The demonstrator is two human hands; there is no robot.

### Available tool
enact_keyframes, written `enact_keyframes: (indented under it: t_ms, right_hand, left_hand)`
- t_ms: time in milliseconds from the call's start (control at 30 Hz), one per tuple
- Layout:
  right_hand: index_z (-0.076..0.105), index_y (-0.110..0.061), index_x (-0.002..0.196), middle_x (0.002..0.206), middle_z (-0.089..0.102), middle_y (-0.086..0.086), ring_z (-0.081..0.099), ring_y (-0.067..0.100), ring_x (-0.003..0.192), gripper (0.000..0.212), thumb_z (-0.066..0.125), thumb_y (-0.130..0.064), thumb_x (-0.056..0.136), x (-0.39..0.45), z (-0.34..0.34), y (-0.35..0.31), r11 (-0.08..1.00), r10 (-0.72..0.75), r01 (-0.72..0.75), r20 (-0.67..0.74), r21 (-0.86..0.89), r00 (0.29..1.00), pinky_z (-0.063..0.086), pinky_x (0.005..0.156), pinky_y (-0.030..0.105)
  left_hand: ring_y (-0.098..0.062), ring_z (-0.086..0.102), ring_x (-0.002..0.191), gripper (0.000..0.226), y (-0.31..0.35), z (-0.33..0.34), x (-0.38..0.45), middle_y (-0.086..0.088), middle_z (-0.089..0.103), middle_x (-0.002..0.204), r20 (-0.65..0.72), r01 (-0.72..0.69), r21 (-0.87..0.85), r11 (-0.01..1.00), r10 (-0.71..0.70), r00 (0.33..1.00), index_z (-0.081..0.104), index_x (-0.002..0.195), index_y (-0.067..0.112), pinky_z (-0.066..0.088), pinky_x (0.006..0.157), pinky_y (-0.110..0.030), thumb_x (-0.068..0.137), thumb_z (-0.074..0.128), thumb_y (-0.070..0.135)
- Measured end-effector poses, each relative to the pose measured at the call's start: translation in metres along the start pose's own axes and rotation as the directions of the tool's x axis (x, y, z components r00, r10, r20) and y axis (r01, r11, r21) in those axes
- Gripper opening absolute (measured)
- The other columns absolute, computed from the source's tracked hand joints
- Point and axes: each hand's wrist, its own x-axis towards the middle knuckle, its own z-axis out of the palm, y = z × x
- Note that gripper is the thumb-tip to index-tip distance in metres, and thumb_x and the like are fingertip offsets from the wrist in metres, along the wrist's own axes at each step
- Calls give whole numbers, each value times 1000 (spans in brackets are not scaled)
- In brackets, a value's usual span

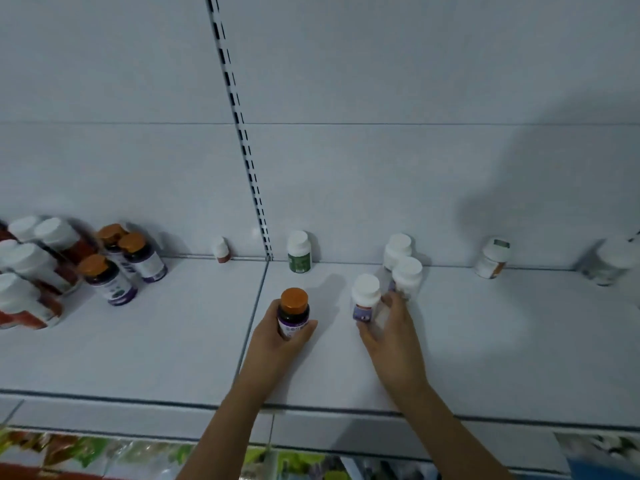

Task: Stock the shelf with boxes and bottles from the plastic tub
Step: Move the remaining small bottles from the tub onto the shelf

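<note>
My left hand (277, 341) grips a dark bottle with an orange cap and purple label (293, 311), upright on the white shelf (156, 341). My right hand (391, 337) holds a white-capped bottle with a purple label (365, 297) between thumb and fingers, standing on the shelf. Just behind it, two more white-capped bottles (403, 265) stand in a line toward the back wall. The plastic tub is out of view.
At the left stand three orange-capped purple bottles (121, 265) and several white-capped red bottles (31, 268). Along the back wall: a small red-labelled bottle (220, 249), a green-labelled bottle (299, 252), an orange-labelled one (493, 258) and a blurred one (613, 263). Colourful packets (104, 452) lie below.
</note>
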Motion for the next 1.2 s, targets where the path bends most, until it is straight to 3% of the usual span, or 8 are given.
enact_keyframes:
  t_ms: [133, 233, 533, 600, 700, 867, 1033, 1200]
  right_hand:
    - [55, -10, 114, 109, 54, 3, 54, 21, 99, 33, 69, -17, 85, -42, 6, -10, 978, -127, 83, -228, -194, 965, 42, 87, 23]
    - [59, -15, 111, 107, 56, 0, 54, 19, 95, 31, 59, -29, 84, -39, 9, -13, 945, -227, 182, -143, -272, 963, 47, 83, 30]
    - [61, -10, 124, 109, 61, 9, 57, 32, 96, 51, 43, -38, 85, -13, 21, -20, 852, -104, 35, -103, -522, 989, 49, 82, 41]
    - [62, -9, 121, 113, 61, 9, 57, 31, 101, 44, 48, -33, 87, -22, 27, -23, 882, -101, 17, -153, -471, 983, 49, 87, 42]
    - [59, -15, 125, 122, 57, -1, 54, 19, 112, 37, 56, -17, 88, -40, 32, -33, 989, -76, 53, -163, -142, 984, 46, 99, 35]
    - [38, -32, 145, 140, 43, -21, 44, -1, 128, 62, 64, -26, 89, -49, 48, -62, 966, -152, 96, 231, 239, 961, 37, 104, 14]
    - [56, -29, 119, 110, 65, -13, 61, 0, 97, 46, 80, -31, 80, -27, 76, -91, 980, -110, 67, 229, 186, 967, 41, 78, 5]
    - [53, -35, 112, 100, 60, -25, 57, -11, 92, 44, 82, -34, 79, -8, 116, -152, 968, -179, 118, 276, 224, 944, 40, 74, 4]
  left_hand:
    - [1, 65, 97, 36, -18, -12, 9, 19, 70, 103, 100, -56, 57, 997, 50, 994, 61, 115, 31, 50, 86, -21, 83, 77, 38]
    - [6, 63, 101, 41, -25, -17, 11, 22, 69, 109, 132, -91, 86, 992, 79, 988, 61, 119, 33, 44, 83, -7, 82, 77, 39]
    - [5, 63, 98, 41, -30, -19, 15, 20, 68, 107, 150, -142, 75, 987, 129, 980, 59, 117, 33, 47, 83, -16, 81, 77, 41]
    - [7, 62, 100, 43, -30, -22, 15, 21, 67, 109, 197, -159, 84, 984, 140, 970, 56, 119, 35, 46, 83, -12, 81, 77, 40]
    - [7, 57, 109, 57, -34, -36, 16, 25, 60, 121, 289, -247, 167, 954, 193, 938, 49, 128, 36, 43, 90, -9, 80, 78, 43]
    - [0, 43, 126, 72, -62, -98, 13, 18, 44, 141, 314, -408, 450, 794, 287, 905, 39, 145, 29, 35, 109, -21, 84, 63, 59]
    - [-15, 50, 128, 58, -101, -178, 9, 3, 52, 141, 113, -320, 671, 669, 334, 936, 55, 136, 20, 43, 105, -34, 91, 50, 56]
    - [-24, 51, 122, 56, -124, -237, 6, -1, 55, 134, -185, -34, 769, 638, 274, 944, 60, 128, 20, 45, 97, -40, 89, 43, 56]
